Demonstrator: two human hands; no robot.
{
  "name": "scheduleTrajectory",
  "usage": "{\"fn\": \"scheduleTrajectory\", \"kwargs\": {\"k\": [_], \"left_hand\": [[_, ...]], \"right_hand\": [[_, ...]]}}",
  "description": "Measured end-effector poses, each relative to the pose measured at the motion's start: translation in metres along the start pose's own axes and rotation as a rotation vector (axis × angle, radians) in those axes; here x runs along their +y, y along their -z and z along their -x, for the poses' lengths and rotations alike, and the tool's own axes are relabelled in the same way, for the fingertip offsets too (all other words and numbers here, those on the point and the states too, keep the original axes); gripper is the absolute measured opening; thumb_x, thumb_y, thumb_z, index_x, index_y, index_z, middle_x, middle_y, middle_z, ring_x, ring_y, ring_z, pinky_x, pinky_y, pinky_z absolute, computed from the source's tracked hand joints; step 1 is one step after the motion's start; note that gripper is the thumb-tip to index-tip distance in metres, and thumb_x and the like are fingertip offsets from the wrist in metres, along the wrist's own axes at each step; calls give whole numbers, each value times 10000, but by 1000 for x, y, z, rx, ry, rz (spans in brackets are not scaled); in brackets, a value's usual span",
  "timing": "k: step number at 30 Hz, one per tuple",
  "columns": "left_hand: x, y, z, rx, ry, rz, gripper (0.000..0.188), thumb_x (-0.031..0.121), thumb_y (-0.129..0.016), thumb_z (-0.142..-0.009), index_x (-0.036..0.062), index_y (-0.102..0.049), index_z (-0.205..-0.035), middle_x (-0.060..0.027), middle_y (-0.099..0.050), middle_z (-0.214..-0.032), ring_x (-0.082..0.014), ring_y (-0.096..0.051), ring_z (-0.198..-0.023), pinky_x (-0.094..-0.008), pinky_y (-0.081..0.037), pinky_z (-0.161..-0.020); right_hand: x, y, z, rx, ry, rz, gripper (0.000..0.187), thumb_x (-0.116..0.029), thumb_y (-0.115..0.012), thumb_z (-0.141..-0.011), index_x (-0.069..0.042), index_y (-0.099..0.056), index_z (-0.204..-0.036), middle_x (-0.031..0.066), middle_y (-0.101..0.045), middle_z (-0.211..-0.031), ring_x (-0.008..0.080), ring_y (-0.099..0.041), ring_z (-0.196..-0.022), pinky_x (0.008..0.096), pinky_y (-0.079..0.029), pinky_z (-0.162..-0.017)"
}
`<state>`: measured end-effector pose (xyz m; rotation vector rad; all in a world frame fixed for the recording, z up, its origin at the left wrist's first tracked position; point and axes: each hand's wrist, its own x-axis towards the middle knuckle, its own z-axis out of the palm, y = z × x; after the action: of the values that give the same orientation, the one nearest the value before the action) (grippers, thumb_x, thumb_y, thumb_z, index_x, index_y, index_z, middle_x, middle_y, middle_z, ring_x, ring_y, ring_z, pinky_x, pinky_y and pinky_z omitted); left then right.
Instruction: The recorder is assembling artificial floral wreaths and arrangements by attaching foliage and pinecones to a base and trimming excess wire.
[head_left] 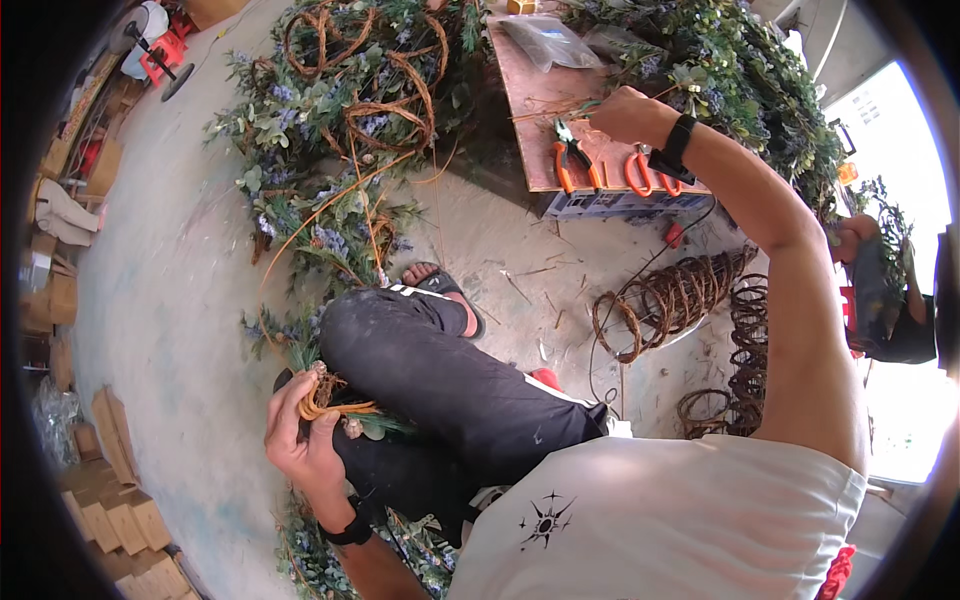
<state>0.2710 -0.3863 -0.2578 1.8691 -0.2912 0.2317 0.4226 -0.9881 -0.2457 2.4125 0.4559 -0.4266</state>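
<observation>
Beside my knee, my left hand grips a bent bundle of orange-brown vine strands. Green needle sprigs and small pale cones stick out around it. A long thin strand arcs up from near that hand toward the greenery. My right hand reaches over the low pinkish table, fingers closed at thin brown and green stems; what they pinch is hidden. Just below that hand lie orange-handled pliers and an orange-handled cutting tool, partly behind my wrist.
Leafy garlands with blue-purple flowers are heaped on the floor, twisted vine rings among them. More greenery piles behind the table, beside a clear plastic bag. Coiled vine rings lie at right; cardboard boxes line the left.
</observation>
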Motion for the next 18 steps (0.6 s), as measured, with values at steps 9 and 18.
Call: {"fn": "scheduleTrajectory", "kwargs": {"k": [9,18], "left_hand": [[-2,4,4,2,-16,-45,424,193,-829,-887,-85,-706,-1183,-193,-694,-1215,-321,-685,-1152,-424,-538,-1018],[-1,4,1,-19,-28,-91,391,154,-806,-895,-85,-706,-1188,-194,-701,-1204,-335,-680,-1155,-431,-531,-1013]], "right_hand": [[0,4,0,-23,13,-31,53,-85,-696,-839,-63,-734,-868,78,-754,-832,281,-759,-847,419,-582,-680],[-12,3,-6,56,36,53,71,-100,-724,-819,-126,-790,-831,55,-777,-817,258,-769,-827,399,-590,-659]]}}
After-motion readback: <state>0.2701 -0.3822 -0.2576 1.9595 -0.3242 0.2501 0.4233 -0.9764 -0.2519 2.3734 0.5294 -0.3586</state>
